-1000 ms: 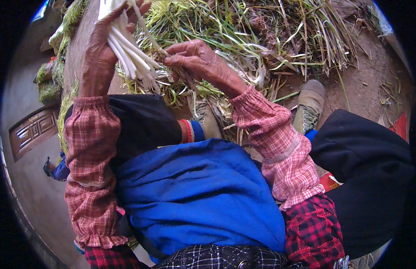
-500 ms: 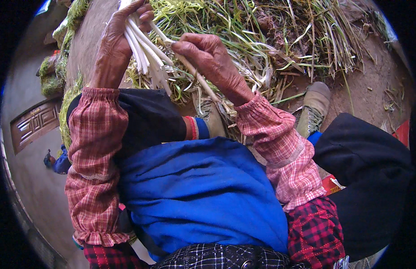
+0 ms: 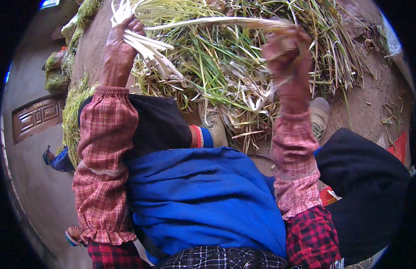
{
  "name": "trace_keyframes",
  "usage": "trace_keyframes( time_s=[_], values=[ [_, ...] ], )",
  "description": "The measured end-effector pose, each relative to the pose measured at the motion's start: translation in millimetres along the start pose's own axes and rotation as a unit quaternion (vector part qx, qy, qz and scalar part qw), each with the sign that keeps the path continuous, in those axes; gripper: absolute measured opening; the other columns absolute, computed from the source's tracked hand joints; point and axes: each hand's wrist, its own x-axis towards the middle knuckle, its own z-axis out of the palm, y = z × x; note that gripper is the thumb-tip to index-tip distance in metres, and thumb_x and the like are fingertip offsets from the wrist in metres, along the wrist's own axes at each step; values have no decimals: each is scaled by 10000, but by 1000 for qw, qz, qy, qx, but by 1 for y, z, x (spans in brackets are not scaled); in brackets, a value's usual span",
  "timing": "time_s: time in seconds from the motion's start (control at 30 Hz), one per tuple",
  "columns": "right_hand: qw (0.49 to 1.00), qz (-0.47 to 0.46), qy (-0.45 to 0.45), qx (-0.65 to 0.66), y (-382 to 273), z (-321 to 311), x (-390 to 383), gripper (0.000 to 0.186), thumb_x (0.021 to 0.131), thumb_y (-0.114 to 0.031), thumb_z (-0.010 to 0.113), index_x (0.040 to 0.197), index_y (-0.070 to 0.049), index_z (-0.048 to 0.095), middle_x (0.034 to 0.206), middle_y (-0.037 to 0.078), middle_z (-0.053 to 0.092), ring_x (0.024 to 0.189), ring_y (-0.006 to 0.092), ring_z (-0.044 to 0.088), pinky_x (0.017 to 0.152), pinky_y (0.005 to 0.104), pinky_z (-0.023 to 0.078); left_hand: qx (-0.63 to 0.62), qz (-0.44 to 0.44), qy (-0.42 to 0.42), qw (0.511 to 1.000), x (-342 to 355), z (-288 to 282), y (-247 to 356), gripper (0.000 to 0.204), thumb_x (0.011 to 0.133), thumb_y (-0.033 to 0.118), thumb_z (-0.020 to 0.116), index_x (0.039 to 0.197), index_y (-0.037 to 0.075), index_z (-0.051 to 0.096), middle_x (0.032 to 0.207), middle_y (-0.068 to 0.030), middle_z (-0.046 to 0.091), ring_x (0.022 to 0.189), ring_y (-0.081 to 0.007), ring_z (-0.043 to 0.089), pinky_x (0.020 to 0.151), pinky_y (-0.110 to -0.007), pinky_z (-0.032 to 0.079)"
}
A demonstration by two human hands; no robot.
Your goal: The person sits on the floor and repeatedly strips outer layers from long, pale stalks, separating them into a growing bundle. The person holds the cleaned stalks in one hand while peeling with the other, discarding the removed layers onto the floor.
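Note:
My left hand (image 3: 120, 42), at the upper left, is closed around a bunch of slender white stalks (image 3: 147, 48), which look like blanched garlic shoots. Their cut ends stick out below the fist and their pale tops above it. A long pale strand (image 3: 217, 21) with a brownish stretch runs from beside this fist across to my right hand (image 3: 288, 56). That hand is smeared by motion, but the strand ends at its fingers and looks stretched taut. Under both hands lies a heap of green and yellowish leaves and peelings (image 3: 208, 71).
My feet in canvas shoes (image 3: 319, 114) rest at the heap's near edge. A blue apron (image 3: 203, 193) covers my lap. More bundles of greens (image 3: 54, 80) lie by the wall on the left. A person in blue (image 3: 60, 160) is at the far left, near a brown panelled door (image 3: 37, 117).
My right hand has swung up and to the right, away from the left, drawing the strand out long. The left hand has moved slightly down, still gripping the bunch.

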Motion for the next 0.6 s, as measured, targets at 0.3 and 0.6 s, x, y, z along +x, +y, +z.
trace_keyframes(
  time_s=[0.3, 0.6],
  values=[
    [951, -245, -183, -47, -138, -55, -23, 80, 877, -176, 565, 861, -98, 574, 695, -24, 471, 581, 72, 375, 570, 251, 360, 65, 15, 5, 998, -4, -2, 0, 170, 923, 63, 522, 794, 61, 411, 667, -8, 364, 603, -138, 382, 499, -242, 369],
    [330, -201, -37, -922, 32, -130, 18, 292, 811, -268, 572, 1052, -135, 666, 797, 112, 647, 740, 268, 631, 661, 420, 496, 40, -40, -83, 995, -14, 18, -27, 171, 881, 50, 607, 995, -6, 491, 761, -81, 525, 636, -184, 538, 456, -248, 458]
  ],
)
